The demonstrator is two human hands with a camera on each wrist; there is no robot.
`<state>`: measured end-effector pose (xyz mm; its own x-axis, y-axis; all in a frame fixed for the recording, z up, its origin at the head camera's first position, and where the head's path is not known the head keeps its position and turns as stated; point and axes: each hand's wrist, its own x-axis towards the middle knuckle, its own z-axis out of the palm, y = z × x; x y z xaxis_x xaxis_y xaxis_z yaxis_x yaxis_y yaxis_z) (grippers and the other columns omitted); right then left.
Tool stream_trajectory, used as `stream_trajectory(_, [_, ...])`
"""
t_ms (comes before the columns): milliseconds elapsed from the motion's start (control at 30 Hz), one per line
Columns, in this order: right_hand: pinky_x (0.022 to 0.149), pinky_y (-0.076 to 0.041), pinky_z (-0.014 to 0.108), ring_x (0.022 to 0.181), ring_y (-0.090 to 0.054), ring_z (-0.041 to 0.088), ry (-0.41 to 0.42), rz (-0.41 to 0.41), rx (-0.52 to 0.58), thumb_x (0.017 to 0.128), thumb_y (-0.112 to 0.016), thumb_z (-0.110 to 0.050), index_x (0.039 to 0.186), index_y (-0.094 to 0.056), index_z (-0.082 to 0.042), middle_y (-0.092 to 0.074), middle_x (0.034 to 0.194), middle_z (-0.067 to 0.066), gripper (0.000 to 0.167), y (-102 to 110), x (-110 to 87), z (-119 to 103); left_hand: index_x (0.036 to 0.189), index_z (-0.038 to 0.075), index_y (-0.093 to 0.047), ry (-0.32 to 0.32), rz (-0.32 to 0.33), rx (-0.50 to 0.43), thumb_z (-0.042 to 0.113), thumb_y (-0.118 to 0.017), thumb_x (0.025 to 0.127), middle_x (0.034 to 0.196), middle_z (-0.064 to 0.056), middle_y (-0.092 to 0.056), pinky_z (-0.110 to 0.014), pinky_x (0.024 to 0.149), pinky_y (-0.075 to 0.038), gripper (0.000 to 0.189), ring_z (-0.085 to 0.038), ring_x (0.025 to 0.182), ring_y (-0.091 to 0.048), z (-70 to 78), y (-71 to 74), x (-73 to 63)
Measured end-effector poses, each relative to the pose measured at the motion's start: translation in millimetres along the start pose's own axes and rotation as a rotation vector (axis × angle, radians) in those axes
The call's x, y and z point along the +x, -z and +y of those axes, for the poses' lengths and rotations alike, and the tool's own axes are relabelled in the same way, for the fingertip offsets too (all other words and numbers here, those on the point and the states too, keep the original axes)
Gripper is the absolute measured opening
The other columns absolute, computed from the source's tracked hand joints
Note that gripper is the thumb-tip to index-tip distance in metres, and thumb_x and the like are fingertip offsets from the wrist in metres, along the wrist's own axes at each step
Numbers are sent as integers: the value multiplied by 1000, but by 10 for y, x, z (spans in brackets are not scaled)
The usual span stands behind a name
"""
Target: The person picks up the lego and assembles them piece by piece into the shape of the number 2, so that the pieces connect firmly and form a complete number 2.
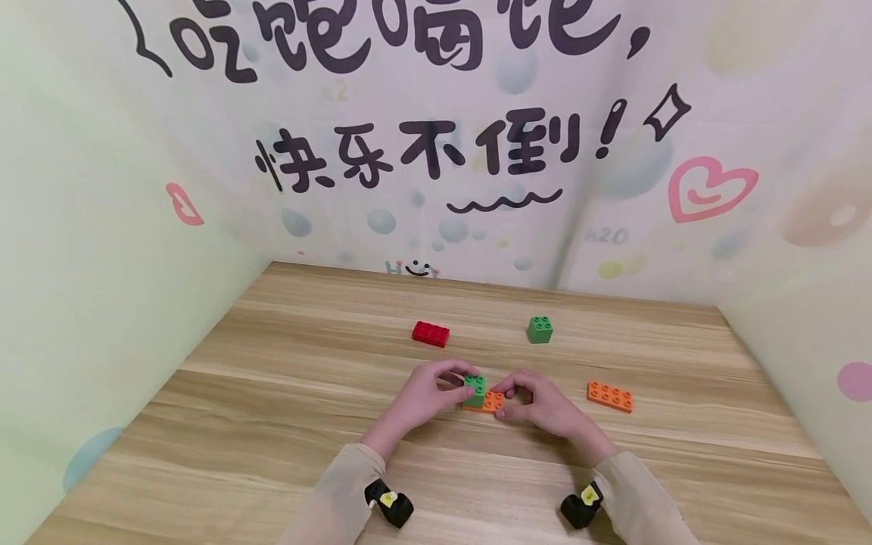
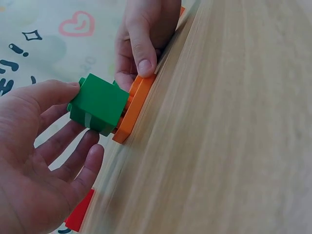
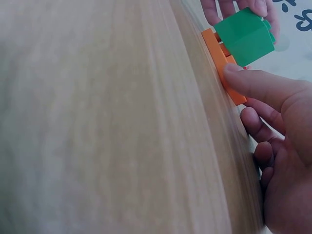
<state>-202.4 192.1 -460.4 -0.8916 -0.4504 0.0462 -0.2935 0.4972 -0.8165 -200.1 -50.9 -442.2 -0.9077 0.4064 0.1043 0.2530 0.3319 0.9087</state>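
My left hand point(image 1: 424, 392) pinches a green 2x2 toy building brick point(image 1: 475, 390) between thumb and fingers. This brick sits over the left end of a flat orange brick point(image 1: 493, 402) on the table. In the left wrist view the green brick point(image 2: 100, 103) leans slightly, with orange studs showing beneath its edge. My right hand point(image 1: 543, 406) holds the other end of the orange brick. Its thumb presses the near side of the orange brick point(image 3: 220, 61) in the right wrist view, and its other fingers curl on the far side.
Behind the hands lie a red brick point(image 1: 431, 334) and, farther right, a second green brick point(image 1: 540, 330). Another flat orange brick point(image 1: 609, 397) rests right of my right hand. The wooden table point(image 1: 306, 341) meets printed cloth walls point(image 1: 381, 227) at the back and sides.
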Motion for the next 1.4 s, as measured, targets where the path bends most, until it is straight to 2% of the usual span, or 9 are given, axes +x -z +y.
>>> stream_trajectory(267, [74, -38, 22, 91, -49, 17, -5, -3, -3, 81, -81, -21, 107, -71, -14, -61, 100, 7, 28, 3, 1, 12, 110, 16, -70, -10, 14, 9, 18, -72, 90, 112, -3, -71, -37, 90, -56, 20, -17, 100, -65, 1, -31, 23])
stream_trajectory(733, [76, -39, 23, 92, -49, 16, 0, -5, -12, 81, -81, -23, 106, -71, -14, -62, 100, 6, 28, 2, 13, 22, 106, 15, -68, -19, -6, -2, 14, -74, 89, 110, -3, -70, -37, 90, -55, 18, -15, 97, -63, -24, -35, 52])
stream_trajectory(1400, [74, -39, 22, 90, -49, 17, -5, -3, -12, 81, -82, -24, 105, -72, -14, -61, 98, 7, 27, 0, 3, -7, 106, 18, -69, 44, -32, -18, 16, -74, 89, 110, -3, -70, -27, 78, -52, 18, -13, 91, -60, -2, -3, 62])
